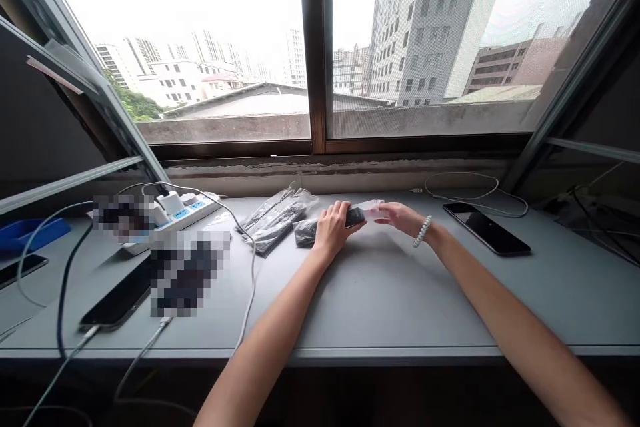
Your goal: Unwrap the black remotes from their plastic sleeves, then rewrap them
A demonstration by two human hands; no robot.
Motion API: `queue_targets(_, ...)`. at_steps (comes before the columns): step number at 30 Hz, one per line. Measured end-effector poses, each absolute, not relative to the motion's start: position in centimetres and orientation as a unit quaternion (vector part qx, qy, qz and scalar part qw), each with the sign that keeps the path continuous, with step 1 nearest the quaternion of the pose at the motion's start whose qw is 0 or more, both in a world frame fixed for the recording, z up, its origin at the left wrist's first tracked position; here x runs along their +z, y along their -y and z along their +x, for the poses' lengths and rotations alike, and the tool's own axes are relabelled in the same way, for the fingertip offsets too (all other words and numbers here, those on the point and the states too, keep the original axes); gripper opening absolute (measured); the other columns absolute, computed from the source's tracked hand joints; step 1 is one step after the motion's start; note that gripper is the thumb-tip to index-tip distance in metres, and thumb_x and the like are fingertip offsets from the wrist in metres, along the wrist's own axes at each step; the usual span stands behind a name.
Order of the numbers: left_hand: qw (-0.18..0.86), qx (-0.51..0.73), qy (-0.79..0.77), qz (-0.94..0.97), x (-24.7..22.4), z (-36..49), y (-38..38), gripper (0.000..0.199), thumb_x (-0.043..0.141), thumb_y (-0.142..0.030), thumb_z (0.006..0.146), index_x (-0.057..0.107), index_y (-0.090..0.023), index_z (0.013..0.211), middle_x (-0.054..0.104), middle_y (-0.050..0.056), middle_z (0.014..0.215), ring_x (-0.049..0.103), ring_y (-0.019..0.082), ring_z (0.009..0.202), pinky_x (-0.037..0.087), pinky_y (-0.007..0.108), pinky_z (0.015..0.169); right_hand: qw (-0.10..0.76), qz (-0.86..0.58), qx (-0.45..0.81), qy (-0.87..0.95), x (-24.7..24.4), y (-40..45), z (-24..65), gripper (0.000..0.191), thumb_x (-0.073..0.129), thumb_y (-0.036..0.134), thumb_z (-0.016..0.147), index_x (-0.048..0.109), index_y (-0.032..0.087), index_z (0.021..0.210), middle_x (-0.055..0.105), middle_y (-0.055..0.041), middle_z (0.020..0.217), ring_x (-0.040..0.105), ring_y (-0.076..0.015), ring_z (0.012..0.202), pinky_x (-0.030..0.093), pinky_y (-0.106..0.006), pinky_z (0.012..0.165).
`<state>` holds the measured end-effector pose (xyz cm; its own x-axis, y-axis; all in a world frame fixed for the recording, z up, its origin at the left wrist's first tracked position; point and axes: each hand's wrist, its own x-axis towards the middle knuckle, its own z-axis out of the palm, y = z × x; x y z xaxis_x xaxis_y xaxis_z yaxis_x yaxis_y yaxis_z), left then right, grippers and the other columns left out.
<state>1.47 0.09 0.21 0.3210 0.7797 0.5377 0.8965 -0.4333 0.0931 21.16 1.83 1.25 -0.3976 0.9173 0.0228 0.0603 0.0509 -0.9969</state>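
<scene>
My left hand (pixel 331 232) is wrapped over a dark, folded bundle (pixel 305 233) that lies on the grey table (pixel 390 300). The bundle shows on both sides of the hand; what it is cannot be made out. From its right end sticks out a clear plastic wrapper (pixel 370 208). My right hand (pixel 400 218), with a pale beaded band on the wrist, has its fingers closed at the wrapper's far end. Just left of the bundle lie dark items in clear plastic packets (pixel 276 221), partly overlapping.
A white power strip (pixel 193 210) with plugs stands at the back left. Phones (pixel 120 297) with charging cables lie at the front left, near a blue tray (pixel 33 233). Another black phone (pixel 487 229) and a white cable (pixel 463 175) are on the right. Windows rise behind.
</scene>
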Motion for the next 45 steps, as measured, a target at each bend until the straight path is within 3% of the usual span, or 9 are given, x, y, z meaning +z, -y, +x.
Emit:
queue_targets(5,0.125,-0.272,0.485,-0.822,0.5,1.6,0.5,0.039,0.051,-0.052,0.084,0.049,-0.021,0.108,0.058,0.004,0.1,0.055,0.021,0.093,0.038,0.03,0.08,0.327,-0.46,0.516,0.644,1.2,-1.6,21.2,0.029,0.062,0.046,0.07,0.072,0.019,0.076,0.069,-0.0087,0.096,0.059,-0.025,0.098,0.044,-0.037,0.085)
queue_targets(9,0.156,-0.272,0.45,-0.836,0.9,2.0,1.2,0.041,0.054,-0.049,0.083,0.049,-0.022,0.114,0.057,0.004,0.098,0.054,0.02,0.091,0.039,0.031,0.078,0.359,-0.502,0.466,0.634,1.1,-1.7,20.9,0.029,0.068,0.046,0.061,0.071,0.018,0.067,0.068,-0.007,0.073,0.061,-0.022,0.083,0.047,-0.033,0.074)
queue_targets(14,0.177,-0.271,0.452,-0.831,1.3,2.1,1.6,0.042,0.054,-0.047,0.083,0.049,-0.023,0.117,0.056,0.004,0.097,0.053,0.021,0.09,0.039,0.031,0.079,0.398,-0.495,0.477,0.607,1.3,-1.6,20.8,0.036,0.071,0.048,0.055,0.073,0.02,0.079,0.069,-0.0051,0.079,0.06,-0.0199,0.082,0.045,-0.03,0.069)
queue_targets(19,0.178,-0.268,0.462,-0.826,1.7,2.2,2.0,0.041,0.056,-0.044,0.083,0.049,-0.023,0.117,0.056,0.004,0.096,0.053,0.02,0.09,0.04,0.031,0.079,0.39,-0.467,0.513,0.606,1.6,-1.1,20.8,0.036,0.07,0.053,0.059,0.074,0.021,0.076,0.068,-0.0058,0.08,0.059,-0.0205,0.084,0.045,-0.032,0.073)
queue_targets(26,0.2,-0.258,0.482,-0.813,1.7,2.5,2.3,0.041,0.062,-0.039,0.081,0.049,-0.024,0.116,0.056,0.004,0.096,0.053,0.021,0.09,0.041,0.032,0.079,0.396,-0.493,0.456,0.627,2.9,0.0,20.4,0.037,0.069,0.055,0.058,0.074,0.022,0.074,0.068,-0.0059,0.091,0.057,-0.0217,0.088,0.043,-0.032,0.073)
queue_targets(31,0.208,-0.262,0.469,-0.817,1.9,2.4,2.7,0.043,0.063,-0.036,0.08,0.047,-0.024,0.118,0.056,0.004,0.098,0.053,0.021,0.091,0.041,0.032,0.08,0.373,-0.479,0.482,0.632,3.2,0.6,20.1,0.036,0.068,0.055,0.063,0.073,0.022,0.075,0.068,-0.004,0.085,0.056,-0.0201,0.088,0.041,-0.031,0.075)
queue_targets(34,0.217,-0.258,0.467,-0.817,2.1,2.2,2.6,0.045,0.065,-0.035,0.079,0.047,-0.023,0.118,0.056,0.004,0.1,0.052,0.021,0.091,0.04,0.032,0.081,0.383,-0.459,0.491,0.634,3.0,0.5,20.0,0.036,0.067,0.055,0.064,0.074,0.023,0.081,0.067,-0.0049,0.098,0.056,-0.021,0.092,0.042,-0.031,0.076)
queue_targets(37,0.216,-0.244,0.462,-0.825,2.3,2.0,2.3,0.043,0.066,-0.033,0.078,0.048,-0.023,0.116,0.056,0.004,0.099,0.052,0.021,0.091,0.04,0.032,0.081,0.397,-0.469,0.478,0.627,3.0,0.4,19.8,0.035,0.07,0.054,0.061,0.074,0.022,0.074,0.063,-0.0059,0.111,0.055,-0.022,0.095,0.043,-0.031,0.075)
queue_targets(45,0.208,-0.24,0.446,-0.837,3.1,1.3,1.5,0.043,0.063,-0.029,0.08,0.046,-0.023,0.119,0.056,0.005,0.101,0.051,0.022,0.097,0.038,0.033,0.085,0.421,-0.486,0.456,0.616,3.9,0.3,20.5,0.031,0.072,0.049,0.061,0.073,0.019,0.07,0.06,-0.0071,0.116,0.054,-0.0218,0.095,0.044,-0.03,0.071)
